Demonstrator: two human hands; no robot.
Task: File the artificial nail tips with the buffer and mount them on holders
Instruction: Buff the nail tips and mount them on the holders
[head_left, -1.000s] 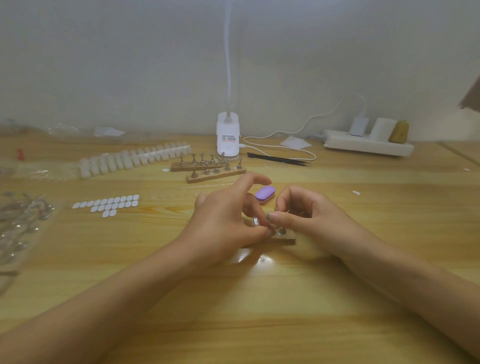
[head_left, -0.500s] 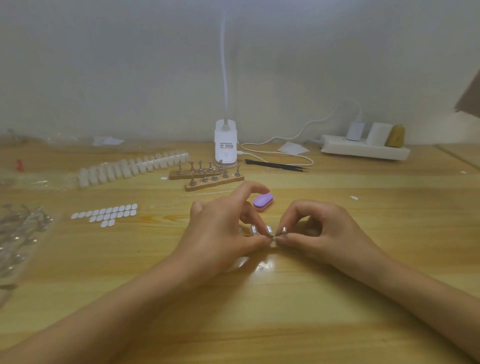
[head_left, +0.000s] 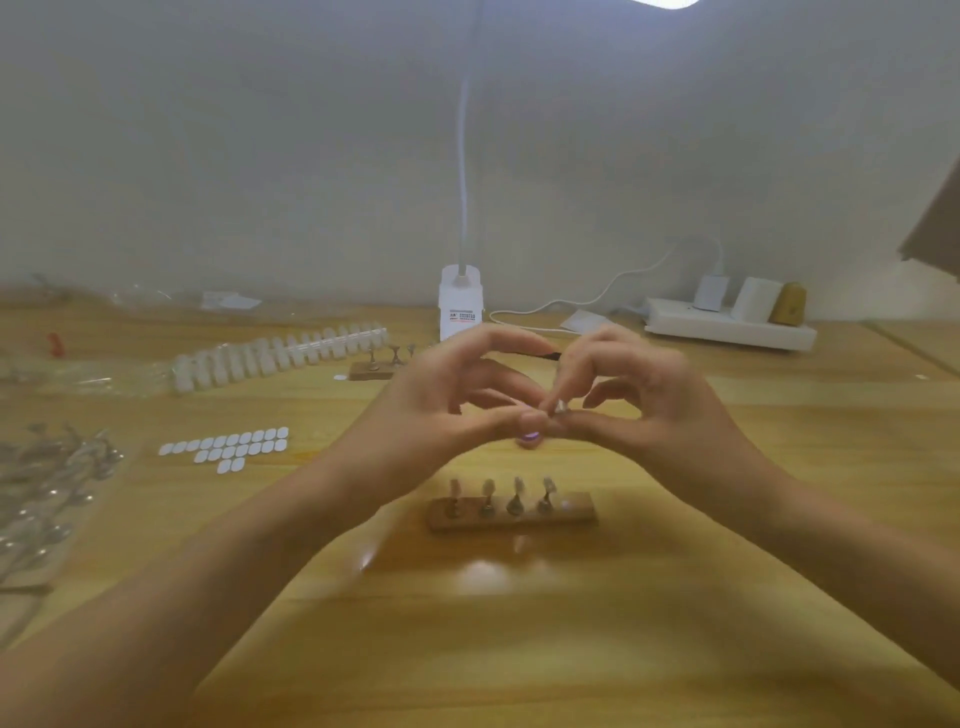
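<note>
My left hand (head_left: 447, 410) and right hand (head_left: 649, 400) were raised above the wooden table (head_left: 519, 649), curled fingertips meeting. Together they pinched a small silvery piece (head_left: 559, 407) – too blurred to tell whether it was a holder or a nail tip. A sliver of the purple buffer (head_left: 530, 440) showed just under my left thumb. Nearer me on the table lay a wooden base (head_left: 576, 512) with four upright holders (head_left: 515, 499) in a row. Further off to the left were a strip of nail tips (head_left: 280, 356) and a sheet of white adhesive pads (head_left: 228, 449); a white lamp base (head_left: 461, 304) stood by the wall.
</note>
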